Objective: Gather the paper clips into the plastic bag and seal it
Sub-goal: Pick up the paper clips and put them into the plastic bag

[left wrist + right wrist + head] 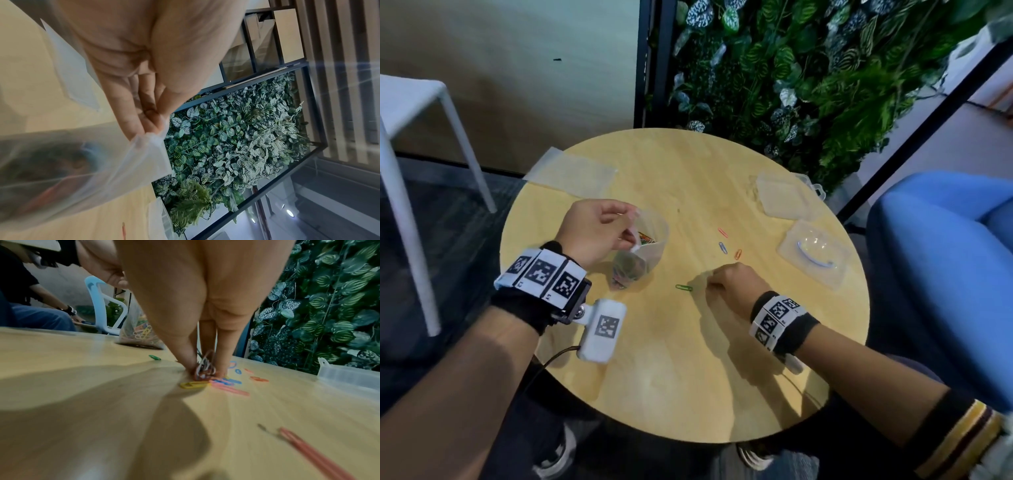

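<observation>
Lying scattered mid-table, clips (723,247): light, thin, smooth wire, likely sliding flat rather than lifting, so probably best pinched by the edges or raked into a heap first. Pinching a small bunch of clips (204,365) against the table (688,359) between right hand (736,286) fingertips, others lying just beside. Standing at the left, half full, bag (643,250): soft, limp film, sagging unless held by the rim. Pinching that rim open, left hand (599,229). Sitting well apart at the right, clear boxes (811,255).
</observation>
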`<action>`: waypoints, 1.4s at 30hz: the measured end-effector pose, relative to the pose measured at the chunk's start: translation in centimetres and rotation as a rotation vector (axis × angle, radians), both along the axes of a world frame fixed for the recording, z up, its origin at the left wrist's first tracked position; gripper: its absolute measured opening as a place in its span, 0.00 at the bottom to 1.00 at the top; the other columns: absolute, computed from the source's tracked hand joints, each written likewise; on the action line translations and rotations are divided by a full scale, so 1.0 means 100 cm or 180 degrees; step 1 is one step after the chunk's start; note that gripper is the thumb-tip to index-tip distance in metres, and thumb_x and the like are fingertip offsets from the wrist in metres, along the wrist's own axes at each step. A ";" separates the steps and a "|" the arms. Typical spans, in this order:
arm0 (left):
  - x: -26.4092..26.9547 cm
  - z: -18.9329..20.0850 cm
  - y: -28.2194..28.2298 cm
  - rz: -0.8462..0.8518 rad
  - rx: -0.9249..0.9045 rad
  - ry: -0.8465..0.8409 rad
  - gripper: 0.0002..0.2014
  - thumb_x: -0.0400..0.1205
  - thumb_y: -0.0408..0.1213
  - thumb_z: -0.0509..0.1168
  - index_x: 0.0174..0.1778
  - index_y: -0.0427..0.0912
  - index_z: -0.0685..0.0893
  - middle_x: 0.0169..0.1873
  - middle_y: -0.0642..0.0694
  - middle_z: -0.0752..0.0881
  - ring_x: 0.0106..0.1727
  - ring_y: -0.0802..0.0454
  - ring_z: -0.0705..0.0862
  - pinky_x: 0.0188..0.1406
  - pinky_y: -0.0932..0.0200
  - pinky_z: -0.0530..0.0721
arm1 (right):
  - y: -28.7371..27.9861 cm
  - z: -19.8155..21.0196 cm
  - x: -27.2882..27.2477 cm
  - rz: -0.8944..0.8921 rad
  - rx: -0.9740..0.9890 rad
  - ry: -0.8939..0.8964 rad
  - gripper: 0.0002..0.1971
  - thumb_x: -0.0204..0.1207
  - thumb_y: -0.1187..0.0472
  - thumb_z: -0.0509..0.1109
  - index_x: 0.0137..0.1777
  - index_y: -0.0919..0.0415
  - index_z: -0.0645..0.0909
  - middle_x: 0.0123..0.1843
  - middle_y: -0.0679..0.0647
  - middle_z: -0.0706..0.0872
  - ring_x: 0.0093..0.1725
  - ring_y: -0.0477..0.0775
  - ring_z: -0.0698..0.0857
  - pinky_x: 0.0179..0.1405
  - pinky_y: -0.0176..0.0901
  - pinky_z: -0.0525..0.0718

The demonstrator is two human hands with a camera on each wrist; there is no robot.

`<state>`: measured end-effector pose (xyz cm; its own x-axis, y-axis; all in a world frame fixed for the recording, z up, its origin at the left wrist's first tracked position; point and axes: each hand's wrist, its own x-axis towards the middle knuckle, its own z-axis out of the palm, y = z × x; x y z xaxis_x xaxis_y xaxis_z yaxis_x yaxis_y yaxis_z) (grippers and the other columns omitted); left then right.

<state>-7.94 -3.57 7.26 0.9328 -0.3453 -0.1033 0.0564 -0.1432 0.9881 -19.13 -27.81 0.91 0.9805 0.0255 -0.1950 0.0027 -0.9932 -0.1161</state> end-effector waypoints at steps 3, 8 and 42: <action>-0.002 -0.001 0.000 -0.0011 0.0050 0.0001 0.06 0.83 0.34 0.69 0.52 0.39 0.90 0.35 0.38 0.90 0.33 0.52 0.90 0.37 0.61 0.90 | 0.001 0.010 0.005 -0.0316 -0.0094 0.0230 0.12 0.76 0.64 0.66 0.48 0.51 0.91 0.44 0.52 0.91 0.44 0.57 0.87 0.49 0.47 0.87; -0.006 -0.003 -0.007 -0.0130 0.0088 -0.0013 0.05 0.84 0.33 0.68 0.47 0.43 0.90 0.35 0.38 0.91 0.35 0.48 0.91 0.37 0.59 0.90 | -0.018 0.032 0.025 -0.0987 0.0371 -0.0151 0.11 0.75 0.66 0.71 0.53 0.60 0.92 0.49 0.53 0.93 0.48 0.52 0.89 0.56 0.40 0.85; -0.010 0.005 -0.035 -0.0247 -0.0103 0.0523 0.12 0.83 0.27 0.67 0.62 0.32 0.86 0.39 0.37 0.90 0.34 0.53 0.91 0.36 0.63 0.90 | 0.066 0.075 0.073 -0.0670 0.0837 -0.0452 0.12 0.74 0.69 0.67 0.46 0.60 0.92 0.36 0.52 0.88 0.32 0.47 0.79 0.34 0.33 0.76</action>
<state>-8.90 -7.06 7.77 0.8747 -0.4212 -0.2397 0.2074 -0.1216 0.9707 -11.82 -21.19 8.37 0.9864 -0.1485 -0.0701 -0.1640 -0.9100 -0.3807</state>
